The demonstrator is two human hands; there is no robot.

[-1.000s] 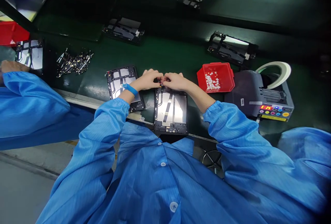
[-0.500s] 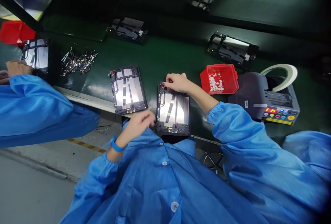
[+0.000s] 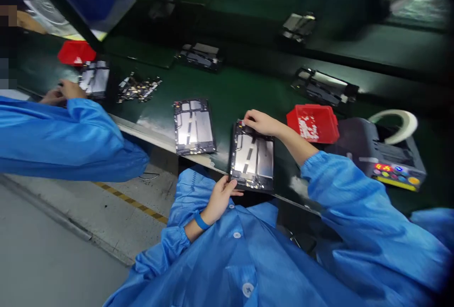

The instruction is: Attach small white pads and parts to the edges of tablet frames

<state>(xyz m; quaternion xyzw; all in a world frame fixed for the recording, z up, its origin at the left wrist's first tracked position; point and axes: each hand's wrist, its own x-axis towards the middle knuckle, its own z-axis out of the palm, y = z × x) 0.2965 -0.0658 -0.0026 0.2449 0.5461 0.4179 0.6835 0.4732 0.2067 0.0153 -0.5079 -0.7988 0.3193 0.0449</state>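
Watching from afar, I'd worry most about the black tablet frame [image 3: 251, 155] with its silver-foil back. It sits at the edge of the green assembly bench [image 3: 244, 94], its lower side right by the pale bench lip [image 3: 152, 139], so a slip of the grip could tip it toward the person's blue smock [image 3: 230, 269]. Pressing too hard at the upper-left corner could also bend whatever small part sits there; the view is too coarse for me to tell what it is. The right hand [image 3: 262, 123] lies on that corner, fingers together, fingertips [image 3: 246, 121] bearing down on the frame; I cannot tell whether they pinch anything. The left hand [image 3: 220, 198], wearing a blue wristband [image 3: 201, 221], is half open, fingers curled against the frame's lower edge, apparently steadying it rather than clamping. Just to the left sits a second tablet frame [image 3: 194, 127]; to the right are a red bin [image 3: 294, 120] of white scraps and a grey tape dispenser [image 3: 376, 153]. A co-worker's hands [image 3: 67, 92] work further left.
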